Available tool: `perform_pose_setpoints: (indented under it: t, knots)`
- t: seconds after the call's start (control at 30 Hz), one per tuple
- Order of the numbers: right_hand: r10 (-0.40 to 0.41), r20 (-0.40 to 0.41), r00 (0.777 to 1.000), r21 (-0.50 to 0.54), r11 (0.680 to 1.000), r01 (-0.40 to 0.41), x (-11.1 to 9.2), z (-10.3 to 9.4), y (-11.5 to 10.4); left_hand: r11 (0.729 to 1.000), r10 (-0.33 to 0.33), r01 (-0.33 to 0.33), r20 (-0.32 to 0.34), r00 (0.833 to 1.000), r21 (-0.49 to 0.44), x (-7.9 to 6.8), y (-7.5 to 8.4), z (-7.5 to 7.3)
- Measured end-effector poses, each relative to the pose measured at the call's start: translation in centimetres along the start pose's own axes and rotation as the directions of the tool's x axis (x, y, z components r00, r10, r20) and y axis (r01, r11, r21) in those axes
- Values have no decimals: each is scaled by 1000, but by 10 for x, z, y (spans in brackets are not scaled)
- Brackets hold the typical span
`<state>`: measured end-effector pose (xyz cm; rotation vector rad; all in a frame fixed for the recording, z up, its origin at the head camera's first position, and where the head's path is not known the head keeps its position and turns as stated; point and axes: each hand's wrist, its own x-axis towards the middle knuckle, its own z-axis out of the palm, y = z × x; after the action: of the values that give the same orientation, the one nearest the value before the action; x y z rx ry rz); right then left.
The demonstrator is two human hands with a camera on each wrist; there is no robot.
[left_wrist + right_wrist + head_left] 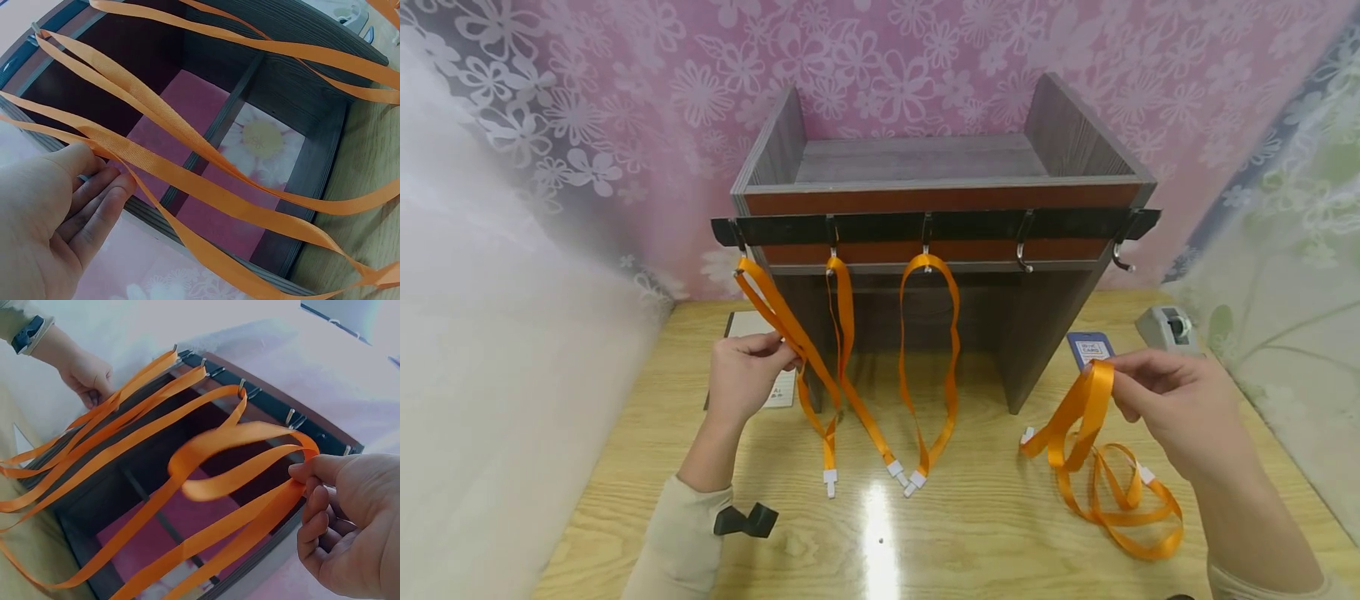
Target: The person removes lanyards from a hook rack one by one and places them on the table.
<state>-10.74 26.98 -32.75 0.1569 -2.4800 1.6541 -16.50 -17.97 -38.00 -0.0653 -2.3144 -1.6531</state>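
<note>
Orange ribbon runs between the thumb and fingertips of my right hand (1176,408), which pinch the top of a looped lanyard (1093,400) above the right side of the wooden table (955,542). From that grip the strap drops in folds, and more orange ribbon lies below it in loose coils on the wood; two white clips show there, and I cannot tell whether it all belongs to one lanyard. With my left hand (747,371) I hold the left lanyard (786,317) by its strap, thumb and finger together on it, below the leftmost of five metal hooks (1024,257), where its upper end hangs. Next to it the second lanyard (846,308) hangs from the second hook, and the third lanyard (955,312) loops down from the middle one, their clips almost meeting at the bottom. All the hooks sit on a black rail (880,228) across the front of a grey wooden shelf (925,162). Just beyond my right fingers lies a blue card (1088,348), with a tape dispenser (1165,329) near it, and a notepad (782,392) is partly hidden behind my left hand.
</note>
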Motion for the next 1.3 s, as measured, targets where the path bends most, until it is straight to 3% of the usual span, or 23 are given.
perform_pose_setpoints:
  t: [0.1,0.33,0.53,0.63,0.97,1.1,1.3]
  knots:
    - [34,16,999,46,998,-35,-2,0,7,1000,-15,15,-3,1000,10,0,1,0]
    - [131,17,991,-44,991,-130,-7,2,25,1000,-1,1,-11,1000,-19,0,1,1]
    - [186,27,982,-31,982,-185,-8,7,42,1000,-6,6,0,1000,-22,1,-1,0]
    - [220,24,975,-51,975,-218,-9,9,50,1000,-15,15,7,1000,-22,1,-2,0]
    - [318,36,947,84,944,-320,-12,19,79,997,-36,38,28,999,-69,3,0,1]
    - [369,48,928,26,929,-370,-13,22,86,996,-25,27,31,999,-89,4,-2,2]
    - [351,55,935,-8,936,-351,-16,34,99,995,-24,26,20,1000,-94,2,-4,-1]
